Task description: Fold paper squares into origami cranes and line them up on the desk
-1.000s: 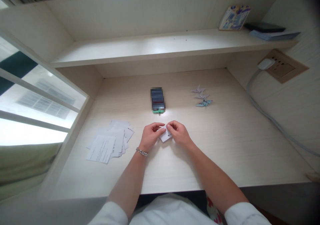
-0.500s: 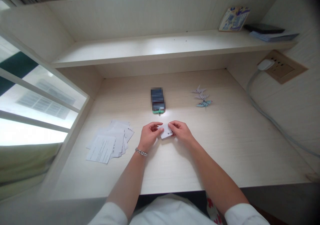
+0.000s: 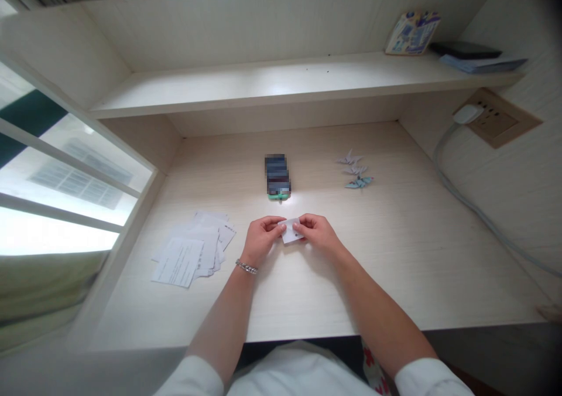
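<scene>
Your fingers [image 3: 276, 230] pinch one small folded white paper [image 3: 288, 238] from two sides, left hand [image 3: 262, 241] at its left edge, right hand [image 3: 320, 236] at its right, both thumbs on top; the fingertips underneath are hidden. It is over the middle of the desk [image 3: 430, 249]; whether it touches the surface is hard to tell. Your forearms slant inward from two white sleeves [image 3: 199, 374], cut off below. One chain bracelet [image 3: 246, 266] circles your left wrist. Ahead lies one pixelated dark object [image 3: 277, 174]; right of it, three folded paper birds [image 3: 360, 182]; at your left, overlapping sheets [image 3: 180, 261], too bunched to count.
</scene>
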Demonstrator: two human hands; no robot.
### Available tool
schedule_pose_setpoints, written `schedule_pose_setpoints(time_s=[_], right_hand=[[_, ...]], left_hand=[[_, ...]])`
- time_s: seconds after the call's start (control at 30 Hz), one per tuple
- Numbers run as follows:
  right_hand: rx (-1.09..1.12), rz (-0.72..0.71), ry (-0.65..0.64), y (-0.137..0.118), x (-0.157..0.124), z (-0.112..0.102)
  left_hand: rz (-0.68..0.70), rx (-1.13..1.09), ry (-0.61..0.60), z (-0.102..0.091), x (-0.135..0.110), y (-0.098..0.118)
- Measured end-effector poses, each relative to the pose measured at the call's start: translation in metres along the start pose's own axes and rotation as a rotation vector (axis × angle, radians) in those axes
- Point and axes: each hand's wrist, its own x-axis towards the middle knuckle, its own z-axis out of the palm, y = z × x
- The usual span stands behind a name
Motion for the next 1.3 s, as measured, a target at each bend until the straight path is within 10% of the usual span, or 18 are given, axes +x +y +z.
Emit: schedule_pose_setpoints(time_s=[0.67,1.3], right_hand=[[0.245,0.068,-0.058,-0.006,-0.007,0.007],[0.059,-0.006,-0.071,-0.005,-0.006,0.007]], left_hand=[[-0.002,-0.116,-0.087,-0.009,0.000,0.005],[0.155,0.240,-0.080,-0.008,-0.004,0.014]])
